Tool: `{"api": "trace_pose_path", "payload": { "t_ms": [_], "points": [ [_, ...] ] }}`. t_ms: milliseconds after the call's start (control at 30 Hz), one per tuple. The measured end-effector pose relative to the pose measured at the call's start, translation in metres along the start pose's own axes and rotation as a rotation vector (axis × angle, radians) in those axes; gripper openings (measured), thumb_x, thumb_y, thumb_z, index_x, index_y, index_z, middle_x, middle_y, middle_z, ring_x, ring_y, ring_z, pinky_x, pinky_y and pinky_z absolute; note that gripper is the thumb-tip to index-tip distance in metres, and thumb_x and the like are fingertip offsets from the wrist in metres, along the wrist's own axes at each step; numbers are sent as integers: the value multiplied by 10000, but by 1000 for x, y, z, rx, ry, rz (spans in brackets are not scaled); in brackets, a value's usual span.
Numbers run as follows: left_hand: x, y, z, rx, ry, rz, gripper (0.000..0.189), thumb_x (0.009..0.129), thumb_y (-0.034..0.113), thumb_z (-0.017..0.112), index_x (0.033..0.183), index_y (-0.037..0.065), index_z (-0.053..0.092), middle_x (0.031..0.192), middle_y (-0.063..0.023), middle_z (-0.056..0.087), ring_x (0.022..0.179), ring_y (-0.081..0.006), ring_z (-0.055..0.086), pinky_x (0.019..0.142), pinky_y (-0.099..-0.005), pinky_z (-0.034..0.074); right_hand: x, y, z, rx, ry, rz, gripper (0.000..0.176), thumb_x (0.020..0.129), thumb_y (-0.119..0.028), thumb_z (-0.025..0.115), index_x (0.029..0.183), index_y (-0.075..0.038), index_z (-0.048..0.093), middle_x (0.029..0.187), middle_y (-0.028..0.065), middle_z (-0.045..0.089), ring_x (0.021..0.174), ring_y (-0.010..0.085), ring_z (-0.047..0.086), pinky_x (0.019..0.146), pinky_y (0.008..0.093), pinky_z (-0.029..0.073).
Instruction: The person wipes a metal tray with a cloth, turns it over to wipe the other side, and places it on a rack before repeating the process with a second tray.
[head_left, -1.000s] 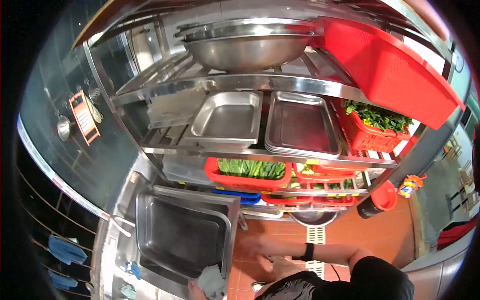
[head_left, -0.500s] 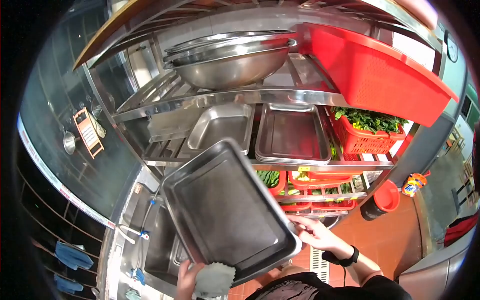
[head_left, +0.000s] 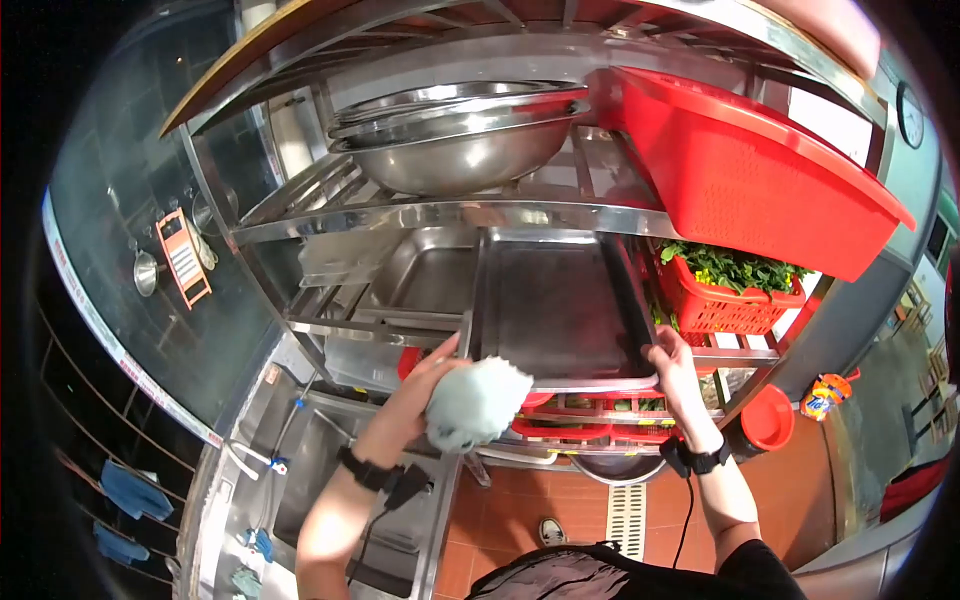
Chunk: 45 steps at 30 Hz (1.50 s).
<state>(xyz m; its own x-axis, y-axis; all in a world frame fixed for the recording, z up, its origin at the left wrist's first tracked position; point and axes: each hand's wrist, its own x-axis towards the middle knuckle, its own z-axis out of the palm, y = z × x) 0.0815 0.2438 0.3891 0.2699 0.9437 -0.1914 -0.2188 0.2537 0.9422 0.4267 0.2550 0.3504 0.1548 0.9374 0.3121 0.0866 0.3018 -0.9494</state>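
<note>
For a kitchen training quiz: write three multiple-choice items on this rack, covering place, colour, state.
1. Where is the flat rectangular steel tray? A middle rack shelf B sink C floor
2. Colour of the perforated plastic basket of leafy greens? A blue B red C white
3. Grip of the left hand? A open, empty B shut on knife C shut on pale crumpled cloth
Answers: A, it rests at that shelf, right hand on its corner; B, red mesh shows; C, fingers wrap the cloth.

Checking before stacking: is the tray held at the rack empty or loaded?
Empty: the tray shows bare metal across its bottom; left hand and right hand grip its near edge.
</note>
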Motion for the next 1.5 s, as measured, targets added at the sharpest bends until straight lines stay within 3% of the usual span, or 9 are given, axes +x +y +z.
{"api": "trace_pose_path", "payload": {
  "t_ms": [100,500,733,800,933,1100,1200,1300,1500],
  "points": [
    [34,17,15,167,-103,46,581,890,195,523,1408,95,280,1156,-33,553,1031,-105,524,862,-249,433,22,4,-4,-4,50,30,212,799,-86,512,1006,-52,548,742,-37,551,509,24,432,389,183,283],
    [125,-13,18,41,-109,207,354,914,77,457,1264,26,457,1017,-57,602,857,-112,587,738,-247,484,96,90,-23,-192,211,-103,250,786,-62,533,1018,31,546,786,107,612,725,226,585,705,338,473],
    [122,-34,3,804,119,371,471,874,115,511,1331,71,405,1057,-112,611,880,-147,600,787,-277,472,87,72,-13,-707,219,-231,265,821,-167,532,1042,-24,558,757,242,618,761,389,625,684,438,497],
    [80,-24,11,1115,224,393,536,793,176,583,1300,98,429,881,-197,635,795,-252,640,678,-345,483,80,63,-9,-1022,264,-138,276,865,-256,515,1031,-40,560,714,237,620,714,397,625,614,487,501],
    [28,-83,-41,981,13,520,307,814,127,511,1099,70,608,932,-70,679,846,-174,637,757,-288,473,38,38,-2,-928,338,-371,165,900,-179,495,1003,-62,549,584,189,567,533,365,588,450,433,447],
    [-58,-222,-148,778,369,-71,206,822,226,530,871,98,683,761,-108,662,689,-223,634,635,-331,475,-25,70,58,-881,-188,-374,176,832,-53,515,1003,-74,550,649,178,584,585,356,596,527,434,469],
    [-125,-283,-165,712,558,-133,224,821,253,525,870,97,678,686,-102,639,630,-210,602,597,-323,457,-60,113,111,-901,-598,-728,254,834,-123,501,1083,-88,533,681,178,600,632,374,598,555,472,479],
    [-184,-299,-156,538,677,-173,234,827,262,515,848,81,663,694,-104,626,663,-201,597,599,-339,448,-104,162,162,-980,-1275,-353,331,845,-124,465,1172,-123,516,688,213,581,653,356,594,575,482,456],
    [-253,-288,-137,356,852,-285,226,847,227,490,863,80,662,761,-107,628,737,-200,605,674,-329,457,-174,202,280,-735,-1713,-486,391,842,-140,467,1234,-130,480,809,211,604,746,360,597,636,455,469]
  ]
}}
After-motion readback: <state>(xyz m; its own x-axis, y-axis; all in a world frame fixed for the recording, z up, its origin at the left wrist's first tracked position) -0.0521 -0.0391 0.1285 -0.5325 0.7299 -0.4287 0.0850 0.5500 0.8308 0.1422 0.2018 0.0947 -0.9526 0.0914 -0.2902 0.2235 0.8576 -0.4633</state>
